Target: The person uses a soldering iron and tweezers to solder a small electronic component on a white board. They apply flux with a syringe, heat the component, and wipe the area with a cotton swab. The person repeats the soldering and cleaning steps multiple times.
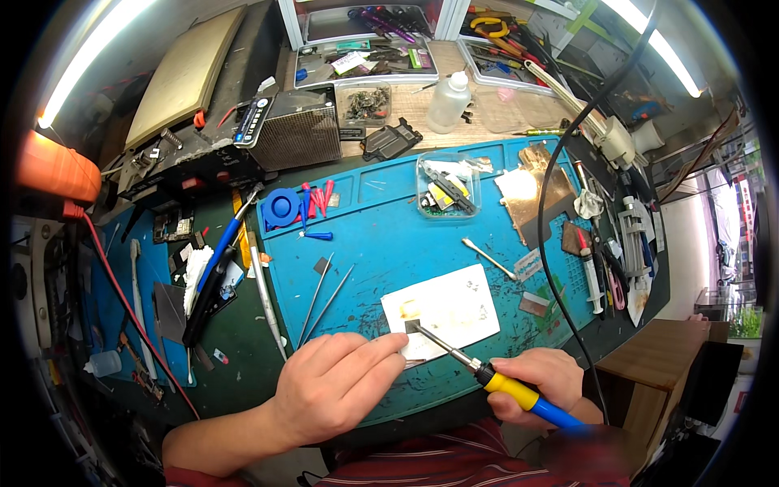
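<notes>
The right hand [545, 383] is clamped round the yellow-and-blue handle of a soldering iron [503, 385], whose long axis runs from lower right up to upper left, so its tip [411, 326] lands on the lower left edge of a white card [442, 312] on the blue mat [381, 235]. The left hand [337, 390] lies just left of that tip, fingers together and pressed down on a small flat piece [410, 357] at the card's near edge; whether it pinches it, I cannot tell. The two hands sit near each other, not touching, with the tip between them and nearer the left fingertips. Two thin probes [320, 300] lie on the mat beyond the left hand.
</notes>
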